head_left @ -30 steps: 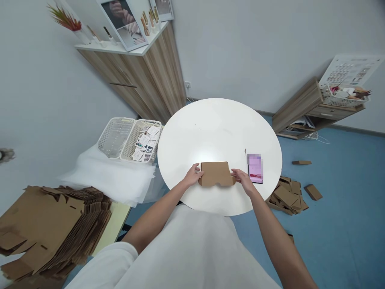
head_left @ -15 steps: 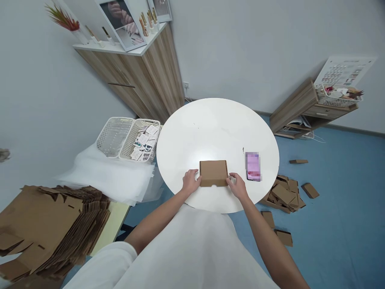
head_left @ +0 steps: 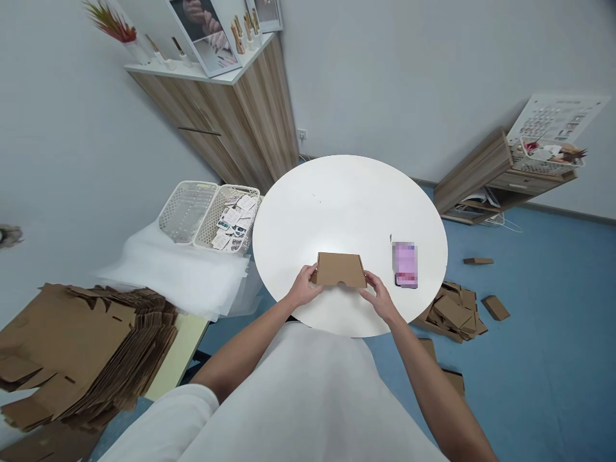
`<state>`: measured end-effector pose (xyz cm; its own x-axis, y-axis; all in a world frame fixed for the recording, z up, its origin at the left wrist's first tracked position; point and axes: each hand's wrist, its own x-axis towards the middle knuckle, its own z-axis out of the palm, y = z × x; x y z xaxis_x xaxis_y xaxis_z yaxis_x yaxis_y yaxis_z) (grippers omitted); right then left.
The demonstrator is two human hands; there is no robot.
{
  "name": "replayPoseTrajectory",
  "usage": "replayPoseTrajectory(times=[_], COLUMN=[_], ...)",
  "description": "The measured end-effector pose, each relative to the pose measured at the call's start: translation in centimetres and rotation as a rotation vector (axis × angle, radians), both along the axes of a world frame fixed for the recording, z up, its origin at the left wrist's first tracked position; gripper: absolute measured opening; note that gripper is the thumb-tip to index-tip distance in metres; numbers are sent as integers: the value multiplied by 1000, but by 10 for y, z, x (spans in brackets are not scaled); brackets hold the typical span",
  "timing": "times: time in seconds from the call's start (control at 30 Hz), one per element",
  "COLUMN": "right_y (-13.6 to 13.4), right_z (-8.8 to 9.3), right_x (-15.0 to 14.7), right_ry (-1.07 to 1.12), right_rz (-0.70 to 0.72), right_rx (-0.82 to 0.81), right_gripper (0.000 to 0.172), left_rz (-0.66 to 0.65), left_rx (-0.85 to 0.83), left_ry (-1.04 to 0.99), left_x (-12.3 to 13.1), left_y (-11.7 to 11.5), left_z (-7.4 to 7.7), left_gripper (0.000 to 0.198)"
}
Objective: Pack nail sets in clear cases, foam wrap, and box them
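Note:
A small brown cardboard box [head_left: 341, 268] is between my hands near the front of the round white table [head_left: 337, 199]. A notch shows in the middle of its near edge, and that edge looks tilted up a little. My left hand [head_left: 304, 287] grips the left side, fingers along the edge and thumb toward the front corner. At the right front corner, my right hand [head_left: 379, 296] has its fingers against the side and its thumb below. What the undersides of my fingers touch is hidden.
A phone [head_left: 405, 264] lies on the table to the right. Left of the table are a white basket of cards [head_left: 235, 221], translucent plastic sheets [head_left: 183, 276] and stacked flat cardboard [head_left: 86, 346]. Several folded boxes [head_left: 455, 311] lie on the blue floor at right.
The box's near edge has tipped upward, and its front face has dropped from sight. Both hands have closed in on its sides. The view has shifted slightly.

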<state>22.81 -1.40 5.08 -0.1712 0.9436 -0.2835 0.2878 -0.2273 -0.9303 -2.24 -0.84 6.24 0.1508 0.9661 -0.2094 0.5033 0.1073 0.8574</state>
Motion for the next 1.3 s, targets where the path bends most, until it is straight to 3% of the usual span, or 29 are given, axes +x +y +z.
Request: replayPoseTrajectory(times=[0.17, 0.33, 0.5, 0.67, 0.9, 1.1, 1.3], right_y=[17, 35, 48, 58, 63, 66, 68], right_z=[17, 24, 28, 34, 39, 40, 37], right_x=[2, 2, -2, -5, -11, -14, -15], right_ry=[-51, -98, -136, -150, -111, -75, -59], right_rz=[20, 19, 19, -4, -22, -59, -63], right_rx=[-41, -59, -83, -79, -123, -98, -105], right_gripper=[49, 48, 46, 39, 46, 50, 47], left_rz=[-39, -70, -13, 3, 19, -1, 26], left_rx=[-79, -54, -72, -75, 1, -46, -76], left_ry=[43, 168, 277, 306, 189, 126, 22], left_x=[-8, -6, -1, -2, -7, -13, -17], left_y=[17, 36, 48, 51, 52, 55, 55], left_z=[4, 7, 10, 9, 5, 5, 6], left_gripper=[45, 21, 15, 15, 33, 42, 38])
